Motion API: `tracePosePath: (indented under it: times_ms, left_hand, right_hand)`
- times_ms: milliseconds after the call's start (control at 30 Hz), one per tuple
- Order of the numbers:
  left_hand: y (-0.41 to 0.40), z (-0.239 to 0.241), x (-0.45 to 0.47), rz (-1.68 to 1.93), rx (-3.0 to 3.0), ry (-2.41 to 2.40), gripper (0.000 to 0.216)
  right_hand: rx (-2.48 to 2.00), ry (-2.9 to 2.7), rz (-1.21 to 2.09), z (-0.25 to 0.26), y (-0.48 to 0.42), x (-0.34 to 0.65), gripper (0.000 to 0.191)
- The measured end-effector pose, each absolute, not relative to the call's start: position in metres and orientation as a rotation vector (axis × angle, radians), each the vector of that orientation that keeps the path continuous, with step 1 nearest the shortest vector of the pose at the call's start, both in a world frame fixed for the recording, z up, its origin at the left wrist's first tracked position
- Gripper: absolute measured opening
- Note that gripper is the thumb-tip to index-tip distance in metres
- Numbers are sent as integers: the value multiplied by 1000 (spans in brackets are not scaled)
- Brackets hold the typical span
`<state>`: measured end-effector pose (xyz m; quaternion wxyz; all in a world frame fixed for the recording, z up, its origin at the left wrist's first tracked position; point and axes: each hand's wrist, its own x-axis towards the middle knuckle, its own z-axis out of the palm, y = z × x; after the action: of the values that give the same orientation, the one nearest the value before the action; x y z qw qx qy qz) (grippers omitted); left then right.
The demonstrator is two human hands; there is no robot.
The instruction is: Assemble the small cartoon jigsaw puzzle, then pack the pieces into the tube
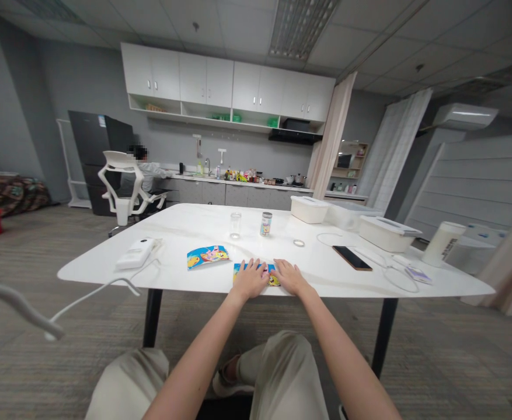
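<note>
Both my hands lie on a blue, cartoon-printed sheet [237, 272] at the table's near edge. My left hand [250, 278] covers its middle, fingers stretched out and flat. On its right end rests my right hand [291, 276], also flat with fingers extended. Much of the sheet is hidden under them. A second blue cartoon sheet [207, 256], slightly curled, lies to the left. Beyond the hands stand a clear jar [235, 225] and a jar with a cartoon wrap [265, 224]. A small ring [298, 242] lies right of the wrapped jar.
On the white table [185, 227] are a power strip [135, 254] at left, a phone [352, 258], cables and a white tumbler [443, 242] at right. Lidded bins [389, 233] line the back right. A person [148, 175] sits near the kitchen counter.
</note>
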<state>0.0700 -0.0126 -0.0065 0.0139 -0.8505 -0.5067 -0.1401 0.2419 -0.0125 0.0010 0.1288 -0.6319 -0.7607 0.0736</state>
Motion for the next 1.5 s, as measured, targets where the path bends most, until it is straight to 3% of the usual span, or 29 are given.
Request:
tracePosePath:
  times_ms: [633,867,1133,1300,1500]
  left_hand:
    - [-20,-7,71,-803,-2391,-1434,29]
    - [-26,2,65,-995,-2158,-1602,35]
    - [-5,-6,15,-542,-2451,-1525,37]
    - [-8,-7,17,-492,-2476,-1548,44]
    - [-16,-4,15,-390,-2505,-1367,32]
  right_hand:
    - [-1759,-2183,144,-3,-11,244,53]
    - [-1763,-2167,187,-1,-12,245,54]
    - [-1769,-2144,199,1,-13,245,55]
    - [-1781,-2152,196,1,-14,243,55]
    - [-1794,-2183,186,4,-16,241,57]
